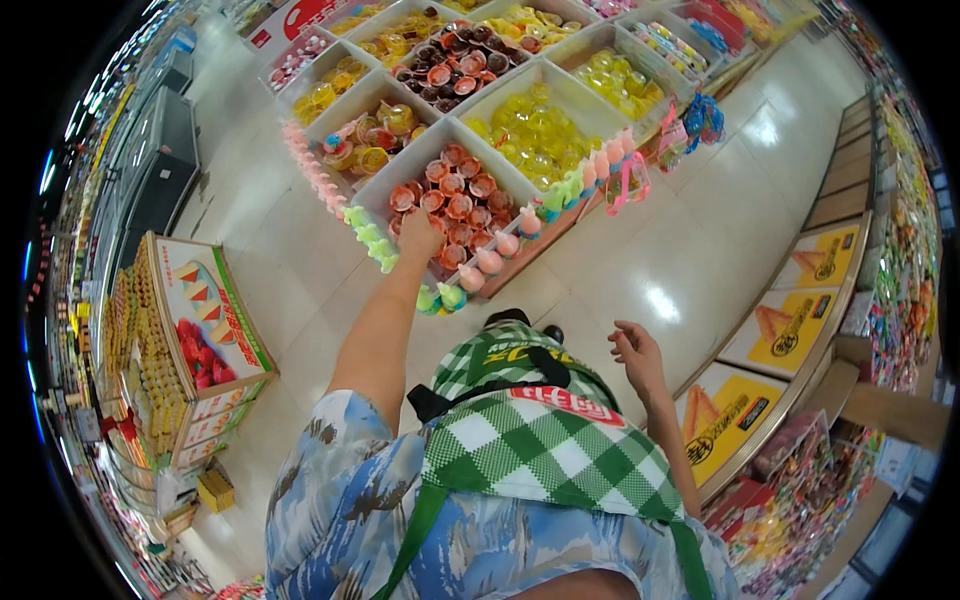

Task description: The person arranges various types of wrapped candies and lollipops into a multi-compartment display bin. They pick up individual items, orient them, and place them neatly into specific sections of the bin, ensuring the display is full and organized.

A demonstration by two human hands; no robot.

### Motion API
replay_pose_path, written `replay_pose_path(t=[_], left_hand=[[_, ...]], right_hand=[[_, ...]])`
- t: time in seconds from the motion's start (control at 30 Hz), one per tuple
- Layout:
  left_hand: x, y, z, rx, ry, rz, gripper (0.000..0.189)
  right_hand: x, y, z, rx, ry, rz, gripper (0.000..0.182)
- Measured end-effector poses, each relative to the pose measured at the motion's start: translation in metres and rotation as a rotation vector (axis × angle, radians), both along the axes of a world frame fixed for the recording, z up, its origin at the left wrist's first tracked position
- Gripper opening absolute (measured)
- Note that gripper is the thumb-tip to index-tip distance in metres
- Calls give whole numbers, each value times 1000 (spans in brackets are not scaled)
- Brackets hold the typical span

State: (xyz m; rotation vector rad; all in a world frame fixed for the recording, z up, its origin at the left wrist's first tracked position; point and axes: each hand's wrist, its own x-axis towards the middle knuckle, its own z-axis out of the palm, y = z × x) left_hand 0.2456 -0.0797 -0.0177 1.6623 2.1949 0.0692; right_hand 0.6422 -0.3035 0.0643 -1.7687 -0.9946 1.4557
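My left hand reaches into the front corner compartment of a white divided display bin. It touches the red-lidded jelly cups there; whether its fingers grip one is hidden. Small figure-shaped packs in pink and green line the bin's rim. Behind that compartment lie yellow cups and mixed cups, with dark cups farther back. My right hand hangs over the floor beside the green checked apron, fingers loosely curled, with no object plainly in it.
A stand of gold-wrapped goods with a printed panel is at the left, below grey chest freezers. Along the right curves a shelf with yellow printed cartons and packed sweets. Bagged toys hang off the bin's right side.
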Motion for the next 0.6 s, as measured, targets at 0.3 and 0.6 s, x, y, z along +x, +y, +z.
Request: replay_pose_path(t=[0.3, 0.6], left_hand=[[4, -11, -26, 89, 5, 219, 68], [1, 0, -51, 143, -7, 345, 68]], right_hand=[[-2, 73, 6, 21, 127, 120, 30], [0, 176, 13, 42, 43, 338, 31]])
